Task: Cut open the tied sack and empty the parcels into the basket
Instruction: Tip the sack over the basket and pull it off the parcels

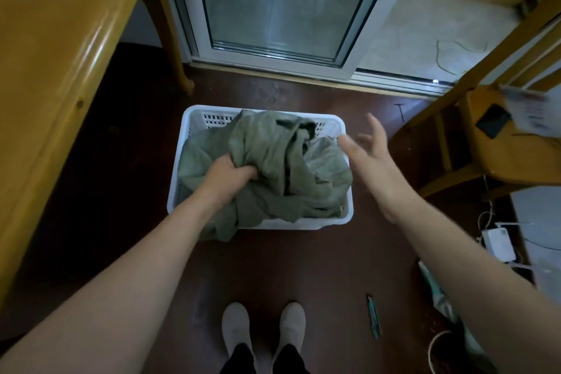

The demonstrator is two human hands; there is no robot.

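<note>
A crumpled grey-green sack lies across the white slatted plastic basket on the dark floor, one corner hanging over the near rim. My left hand is clenched on a fold of the sack near its left side. My right hand hovers open just right of the basket, fingers spread, holding nothing. A pale plastic-wrapped parcel shows under the sack at the basket's right end. Other contents are hidden by the cloth.
A green utility knife lies on the floor near my right foot. A wooden table stands at the left, a wooden chair with a phone and papers at the right. A glass sliding door is behind the basket. Cables and a white adapter lie at far right.
</note>
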